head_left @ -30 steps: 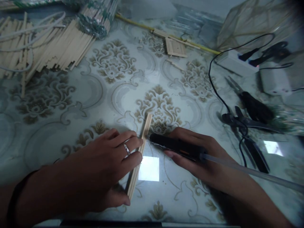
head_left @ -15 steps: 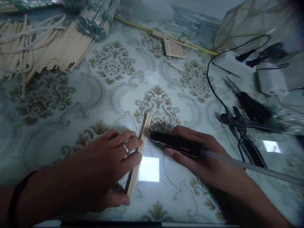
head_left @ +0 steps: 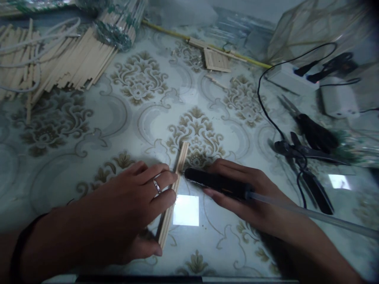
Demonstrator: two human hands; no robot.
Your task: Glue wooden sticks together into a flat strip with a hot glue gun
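Note:
My left hand (head_left: 145, 201), with a ring on one finger, presses a narrow strip of light wooden sticks (head_left: 169, 215) against the patterned tabletop. The strip slants away from me, its far end free beyond my fingers. In my right hand (head_left: 237, 185) is a black glue gun (head_left: 217, 182), with a translucent glue stick (head_left: 296, 210) trailing from its back. The gun's nozzle is at the right edge of the strip, close to my left fingertips. My right fingers wrap round the gun, and its handle is hidden.
Loose wooden sticks (head_left: 74, 59) lie at the back left under a white cable (head_left: 38, 83). A small wooden panel (head_left: 217, 61) lies near a yellow rod (head_left: 168, 34). On the right are pliers (head_left: 314, 132), black cutters (head_left: 308, 169), and a white power strip (head_left: 291, 77) with a black cord.
My right hand has brought the glue gun slightly left and nearer to me along the strip. The left hand and the wooden strip have stayed in place.

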